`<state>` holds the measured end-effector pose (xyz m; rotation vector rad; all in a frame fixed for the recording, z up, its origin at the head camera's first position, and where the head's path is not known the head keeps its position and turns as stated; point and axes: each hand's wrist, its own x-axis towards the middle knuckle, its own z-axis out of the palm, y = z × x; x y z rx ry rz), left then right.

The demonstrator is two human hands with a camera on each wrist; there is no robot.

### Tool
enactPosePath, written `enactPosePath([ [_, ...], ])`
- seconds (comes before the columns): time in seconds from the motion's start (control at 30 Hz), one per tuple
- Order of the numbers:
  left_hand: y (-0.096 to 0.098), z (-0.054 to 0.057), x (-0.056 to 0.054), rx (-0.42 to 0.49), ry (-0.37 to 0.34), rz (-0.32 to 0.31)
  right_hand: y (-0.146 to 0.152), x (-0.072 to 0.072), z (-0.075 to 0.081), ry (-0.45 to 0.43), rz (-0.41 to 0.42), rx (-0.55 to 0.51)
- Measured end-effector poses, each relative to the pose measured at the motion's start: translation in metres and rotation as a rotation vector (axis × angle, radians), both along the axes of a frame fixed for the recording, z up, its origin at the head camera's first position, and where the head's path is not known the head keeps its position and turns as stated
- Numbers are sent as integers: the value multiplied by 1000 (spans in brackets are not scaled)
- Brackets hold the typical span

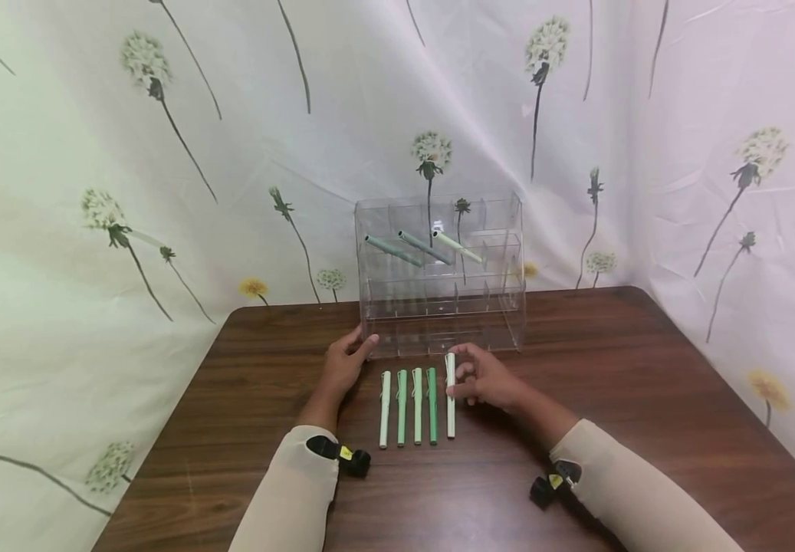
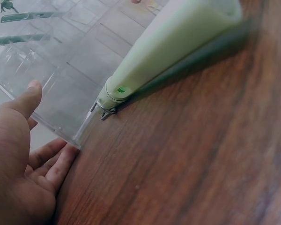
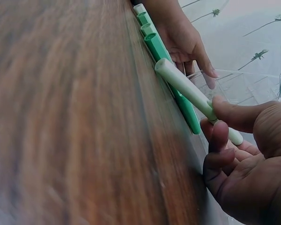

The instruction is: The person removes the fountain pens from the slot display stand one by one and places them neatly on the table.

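Observation:
My right hand (image 1: pixel 490 377) pinches a pale whitish-green pen (image 1: pixel 451 418) between thumb and fingers, at the right end of a row of pens. In the right wrist view this pen (image 3: pixel 185 86) tilts up off the table toward the palm. Beside it lie a dark green pen (image 1: pixel 432 418), two light green pens (image 1: pixel 408 414) and a whitish pen (image 1: pixel 384 418), parallel, clips at the far end. My left hand (image 1: pixel 344 364) grips the lower left corner of a clear acrylic pen rack (image 1: pixel 404 308); the thumb (image 2: pixel 30 98) lies across its side panel and the other fingers are at its bottom edge.
Three pens, grey-green (image 1: pixel 393 251), dark grey-green (image 1: pixel 426 248) and pale green (image 1: pixel 458 247), lean in an upper tier of the rack. A flower-print cloth (image 1: pixel 231 153) hangs behind and beside the brown wooden table (image 1: pixel 245 399). The rack stands near the table's back edge.

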<state>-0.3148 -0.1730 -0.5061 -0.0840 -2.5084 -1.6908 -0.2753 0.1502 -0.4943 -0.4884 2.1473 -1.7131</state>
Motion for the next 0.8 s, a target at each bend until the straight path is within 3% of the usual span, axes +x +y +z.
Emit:
enactPosePath([
  [0.33, -1, -2, -1, -1, -3, 4, 1, -3, -10, 55, 23, 76],
  [0.8, 1, -1, 0, 19, 4, 3, -5, -8, -8, 58, 69, 159],
])
